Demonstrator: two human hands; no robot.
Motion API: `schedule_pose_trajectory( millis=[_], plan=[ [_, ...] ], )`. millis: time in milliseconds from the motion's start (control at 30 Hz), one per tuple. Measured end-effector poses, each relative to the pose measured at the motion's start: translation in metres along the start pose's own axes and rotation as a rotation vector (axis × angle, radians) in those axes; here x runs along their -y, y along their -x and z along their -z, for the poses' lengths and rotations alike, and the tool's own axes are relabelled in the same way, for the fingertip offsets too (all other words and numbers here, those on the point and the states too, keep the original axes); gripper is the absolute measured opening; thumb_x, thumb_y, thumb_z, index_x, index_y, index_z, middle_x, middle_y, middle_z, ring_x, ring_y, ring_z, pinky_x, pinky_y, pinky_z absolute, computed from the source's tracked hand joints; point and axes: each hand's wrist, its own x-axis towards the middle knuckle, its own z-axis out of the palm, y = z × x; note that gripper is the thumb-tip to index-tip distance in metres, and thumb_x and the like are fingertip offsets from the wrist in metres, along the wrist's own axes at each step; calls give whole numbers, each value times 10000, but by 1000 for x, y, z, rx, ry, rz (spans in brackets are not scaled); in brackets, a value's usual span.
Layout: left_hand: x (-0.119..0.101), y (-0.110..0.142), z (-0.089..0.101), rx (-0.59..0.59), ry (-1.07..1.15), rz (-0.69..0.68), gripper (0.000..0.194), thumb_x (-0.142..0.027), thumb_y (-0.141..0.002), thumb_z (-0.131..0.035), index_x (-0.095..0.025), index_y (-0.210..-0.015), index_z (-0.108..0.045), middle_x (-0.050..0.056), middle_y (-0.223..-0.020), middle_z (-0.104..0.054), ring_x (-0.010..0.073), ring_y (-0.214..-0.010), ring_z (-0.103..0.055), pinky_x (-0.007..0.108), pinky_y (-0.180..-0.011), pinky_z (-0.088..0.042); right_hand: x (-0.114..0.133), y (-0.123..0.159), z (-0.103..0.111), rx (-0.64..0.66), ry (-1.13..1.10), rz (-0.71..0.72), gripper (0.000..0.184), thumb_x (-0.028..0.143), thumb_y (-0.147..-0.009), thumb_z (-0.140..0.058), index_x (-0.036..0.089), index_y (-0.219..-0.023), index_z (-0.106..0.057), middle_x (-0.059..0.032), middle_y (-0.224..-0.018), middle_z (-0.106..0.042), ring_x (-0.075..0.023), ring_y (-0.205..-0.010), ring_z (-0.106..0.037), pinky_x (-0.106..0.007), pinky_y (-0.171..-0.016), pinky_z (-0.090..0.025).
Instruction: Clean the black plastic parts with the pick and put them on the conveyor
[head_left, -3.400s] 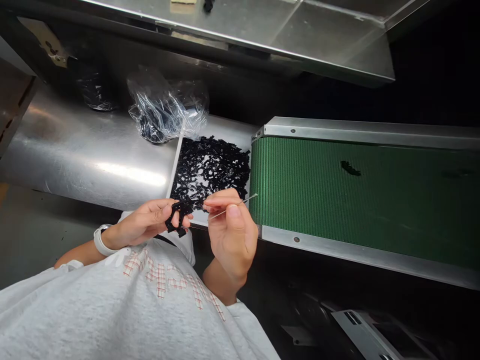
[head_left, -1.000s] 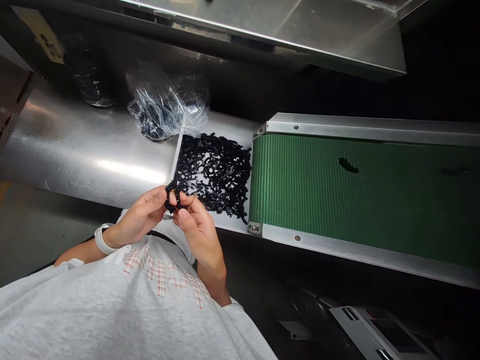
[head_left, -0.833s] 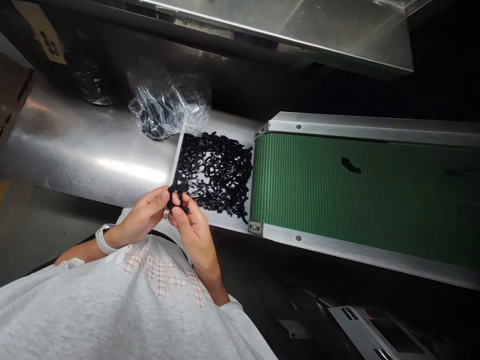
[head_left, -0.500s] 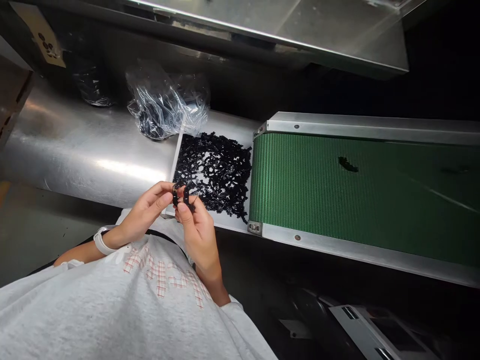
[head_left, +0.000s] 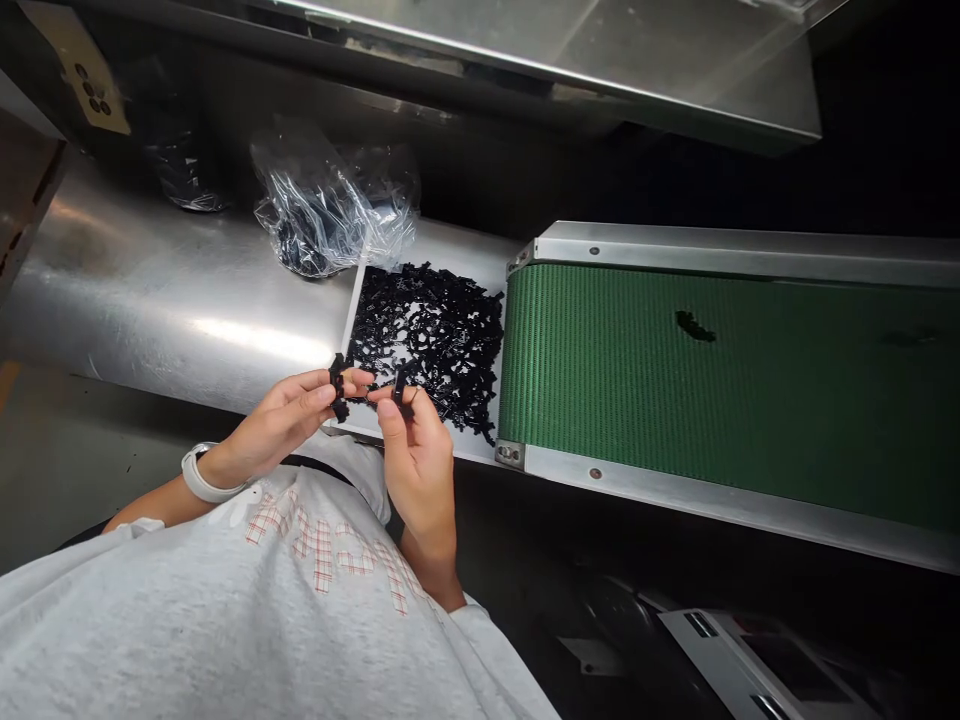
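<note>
Pinching a slim black part (head_left: 337, 390) between thumb and fingers: left hand (head_left: 289, 417), over the near-left corner of the white tray (head_left: 459, 441). Right hand (head_left: 420, 465) pinches a second black piece (head_left: 398, 386) over the tray's near edge. Black pile (head_left: 461, 325) inside tray (white base showing through); green belt (head_left: 600, 380) just beyond its right side

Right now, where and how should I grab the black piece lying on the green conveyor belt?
Probably pinch the black piece across its narrow width, near the middle, coming from above: it looks low and elongated, lies slanted on the green conveyor belt, and nothing covers it.
</note>
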Motion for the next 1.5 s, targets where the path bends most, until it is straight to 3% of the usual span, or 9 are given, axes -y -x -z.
schedule_pose_trajectory(
  millis=[100,233,433,600,767,900,1067,1300,1500],
  plan=[
    [0,-1,0,82,44,29,217,-427,-832,-796,-219,-891,-813,57,-1189,-764,178,-1031,-682,288,-946,-484,4,2,-3,-19,138,96,119,291,-996,-555,219,-921,-614,-6,-824,-702,-130,-698,-642,-239,-615,-506],
    [3,-4,1,188,83,74,217,-422,-840,-791,-211,-888,-803,54,-1003,-786,149,-874,-681,260,-821,-493,8,6,-8,-54,322,240,122,234,-1004,-536,219,-899,-595,7,-757,-673,-125,-617,-603,-245,-576,-488],
    [7,-6,2,229,84,76,219,-409,-840,-794,-203,-913,-807,51,-996,-792,121,-793,-655,247,-770,-481,12,9,-6,-100,490,350,89,178,-987,-546,211,-909,-574,-13,-760,-669,-155,-679,-634,-263,-616,-494],
    [6,-4,0,181,66,90,277,-448,-806,-816,-184,-888,-794,64,-947,-789,175,-854,-699,296,-821,-514,14,11,-1,20,284,199,78,157,-936,-576,232,-934,-558,18,-794,-610,-128,-653,-551,-245,-611,-470],
    [4,-1,1,139,69,70,268,-459,-794,-823,-197,-842,-786,38,-872,-787,162,-787,-699,304,-818,-531,5,13,1,217,-122,-30,152,386,-950,-611,239,-969,-576,53,-730,-436,-115,-634,-443,-231,-575,-418],
    [5,-1,2,187,58,46,224,-451,-828,-793,-233,-880,-806,30,-914,-795,148,-782,-689,298,-815,-507,5,12,1,230,-246,-76,310,533,-956,-578,232,-884,-587,51,-700,-440,-107,-595,-400,-227,-529,-371],
    [5,-1,1,160,-32,9,285,-487,-802,-807,-205,-834,-782,39,-842,-758,165,-794,-681,320,-845,-524,10,13,-4,166,-217,-120,362,596,-929,-592,238,-958,-638,29,-725,-542,-124,-599,-452,-243,-541,-427],
    [14,-2,10,159,-224,-136,328,-510,-863,-733,-183,-837,-750,106,-1123,-744,253,-1130,-655,356,-938,-515,15,16,-11,182,-199,-124,312,506,-976,-540,245,-1120,-632,-18,-888,-699,-155,-714,-628,-259,-634,-542],
    [21,-3,16,160,-343,-254,306,-492,-916,-669,-204,-929,-771,116,-1160,-731,254,-1140,-655,379,-983,-514,14,19,-15,137,-113,-83,320,395,-1005,-515,236,-1279,-560,-67,-1154,-736,-169,-937,-721,-274,-793,-596]
  ],
)
